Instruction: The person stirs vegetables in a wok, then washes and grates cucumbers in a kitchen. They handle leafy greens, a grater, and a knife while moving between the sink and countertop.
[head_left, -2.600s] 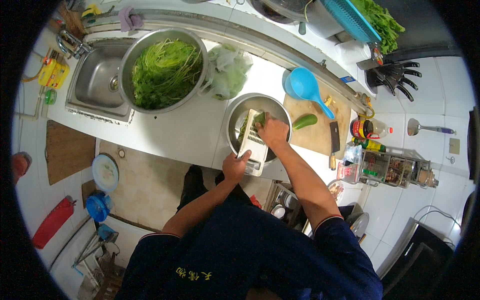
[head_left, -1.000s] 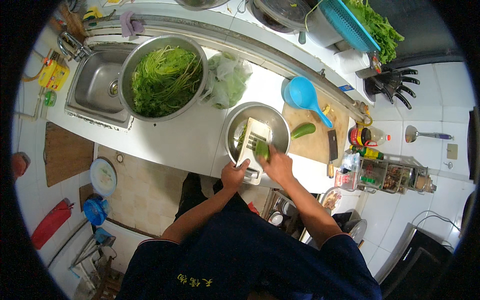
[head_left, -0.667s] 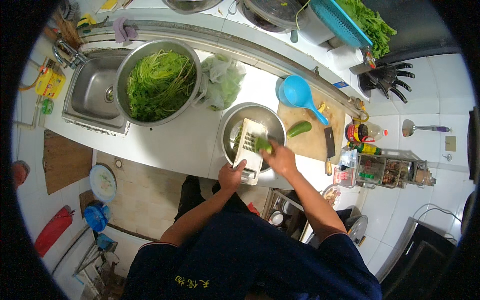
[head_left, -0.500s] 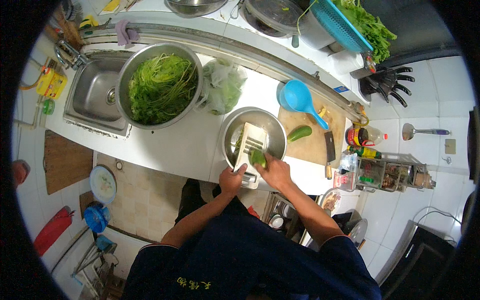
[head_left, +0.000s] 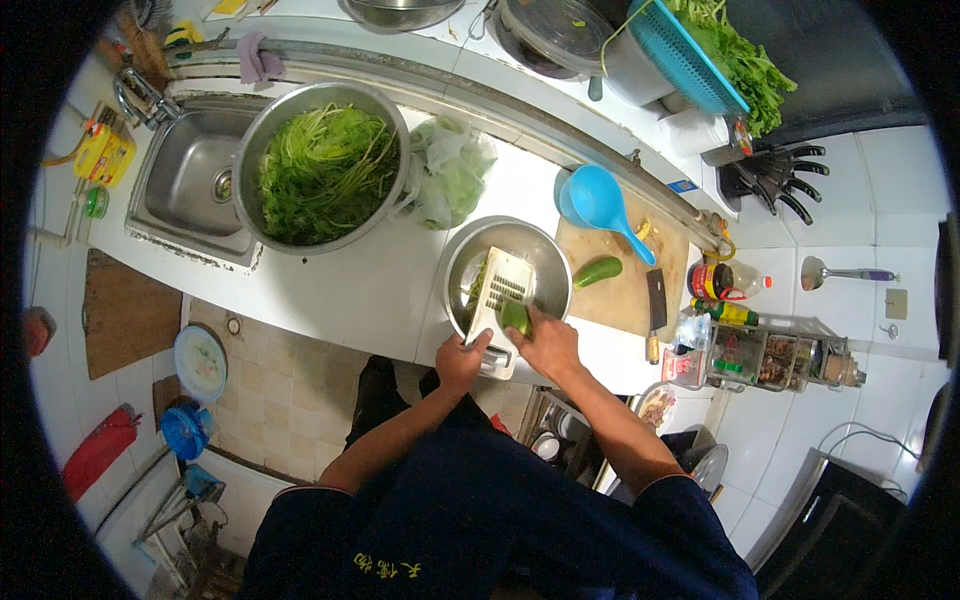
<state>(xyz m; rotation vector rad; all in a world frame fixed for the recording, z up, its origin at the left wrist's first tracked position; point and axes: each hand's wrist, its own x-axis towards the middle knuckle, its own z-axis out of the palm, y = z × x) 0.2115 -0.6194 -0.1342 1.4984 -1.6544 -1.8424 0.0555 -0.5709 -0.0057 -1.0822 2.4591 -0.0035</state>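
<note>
A steel bowl (head_left: 553, 262) stands at the front edge of the counter, with a pale flat grater (head_left: 510, 272) slanting down into it. Around the grater's near end my left hand (head_left: 462, 362) is closed. My right hand (head_left: 549, 346) grips a cut zucchini piece (head_left: 515, 317) and holds it against the grater's face, beside the rows of slots. Green shreds (head_left: 474, 287) show in the bowl left of the grater. Another zucchini (head_left: 598, 271) lies on the cutting board (head_left: 610, 305) to the right, below a blue ladle-shaped scoop (head_left: 597, 197).
A cleaver (head_left: 656, 300) rests on the board's right side. Left of the bowl are a plastic bag of greens (head_left: 452, 175) and a large basin (head_left: 245, 175) full of leafy greens, partly over the sink (head_left: 170, 185). Bottles (head_left: 712, 281) and a spice rack (head_left: 770, 358) line the right wall.
The whole view has shifted slightly. Both hands keep their grips, and the zucchini piece stays at about the same spot on the grater.
</note>
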